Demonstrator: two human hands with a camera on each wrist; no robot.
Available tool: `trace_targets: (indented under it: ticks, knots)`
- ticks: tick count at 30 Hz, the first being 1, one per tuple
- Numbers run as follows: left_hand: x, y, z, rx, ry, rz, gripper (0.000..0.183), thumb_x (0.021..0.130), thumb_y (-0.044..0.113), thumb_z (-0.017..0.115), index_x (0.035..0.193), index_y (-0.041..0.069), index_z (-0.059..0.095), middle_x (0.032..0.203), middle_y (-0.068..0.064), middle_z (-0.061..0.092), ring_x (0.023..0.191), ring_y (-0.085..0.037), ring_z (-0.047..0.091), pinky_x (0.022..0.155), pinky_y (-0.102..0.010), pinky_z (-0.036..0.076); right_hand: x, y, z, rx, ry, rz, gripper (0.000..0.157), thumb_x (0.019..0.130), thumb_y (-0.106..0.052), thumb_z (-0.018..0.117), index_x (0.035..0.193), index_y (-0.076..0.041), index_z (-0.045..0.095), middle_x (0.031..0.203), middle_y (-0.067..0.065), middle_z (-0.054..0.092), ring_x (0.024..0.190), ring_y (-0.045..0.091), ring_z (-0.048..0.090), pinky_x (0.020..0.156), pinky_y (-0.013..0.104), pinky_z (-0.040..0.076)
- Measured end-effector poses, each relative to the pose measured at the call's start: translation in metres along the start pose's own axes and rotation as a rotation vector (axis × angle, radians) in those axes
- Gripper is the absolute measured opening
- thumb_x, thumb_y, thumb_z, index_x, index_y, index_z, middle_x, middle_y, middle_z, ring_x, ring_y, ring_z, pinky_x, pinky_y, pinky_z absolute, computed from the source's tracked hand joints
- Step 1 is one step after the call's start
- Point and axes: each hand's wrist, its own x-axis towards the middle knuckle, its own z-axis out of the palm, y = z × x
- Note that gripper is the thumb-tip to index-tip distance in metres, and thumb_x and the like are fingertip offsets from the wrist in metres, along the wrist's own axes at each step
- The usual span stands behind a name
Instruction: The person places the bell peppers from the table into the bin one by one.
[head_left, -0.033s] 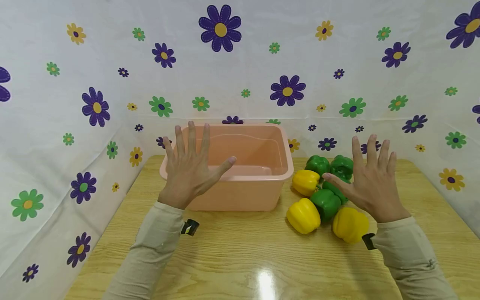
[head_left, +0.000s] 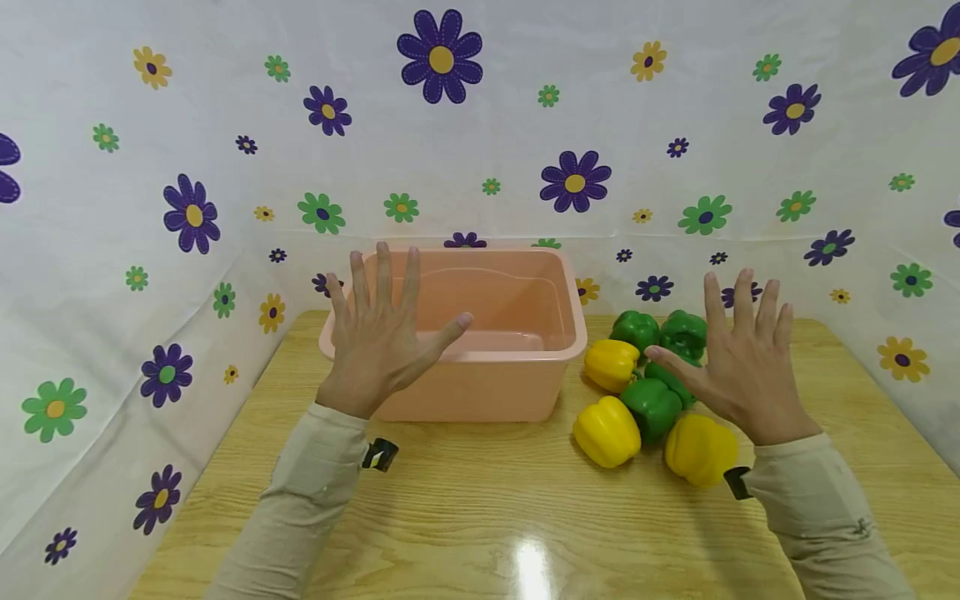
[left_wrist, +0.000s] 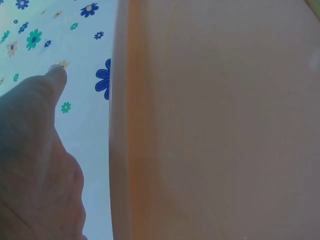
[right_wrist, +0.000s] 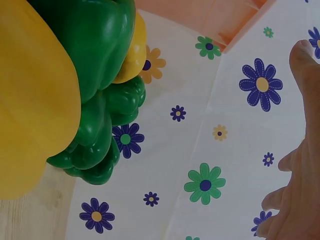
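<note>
My left hand (head_left: 378, 346) is spread with straight fingers in front of the pink plastic tub (head_left: 480, 392), overlapping its left side in the head view. Nothing is in that hand. To the right, my right hand (head_left: 750, 375) is also spread and holds nothing, raised by a group of bell peppers. Yellow bell peppers (head_left: 607, 432) lie at the front and left of the group. Green bell peppers (head_left: 651, 408) sit among and behind them, one partly hidden by the right thumb. In the right wrist view, a yellow bell pepper (right_wrist: 35, 100) looms close.
The wooden table (head_left: 450, 517) carries the tub at its back and the peppers right of it. A white flowered cloth (head_left: 495, 125) hangs behind and along both sides. Dark straps (head_left: 380, 455) show at both wrists.
</note>
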Motion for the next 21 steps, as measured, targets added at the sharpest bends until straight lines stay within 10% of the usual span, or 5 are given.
trace_targets:
  ticks: [21]
  knots:
    - [-0.009, -0.014, -0.002, -0.023, 0.025, -0.002, 0.106, 0.088, 0.088, 0.028, 0.164, 0.02, -0.002, 0.167, -0.019, -0.012, 0.148, -0.045, -0.021, 0.115, -0.068, -0.016, 0.001, -0.01, -0.001, 0.052, -0.033, -0.01, 0.112, 0.091, -0.075, 0.05, 0.162, 0.0, 0.007, 0.162, 0.036, 0.001, 0.146, 0.061, -0.002, 0.115, 0.074, 0.001]
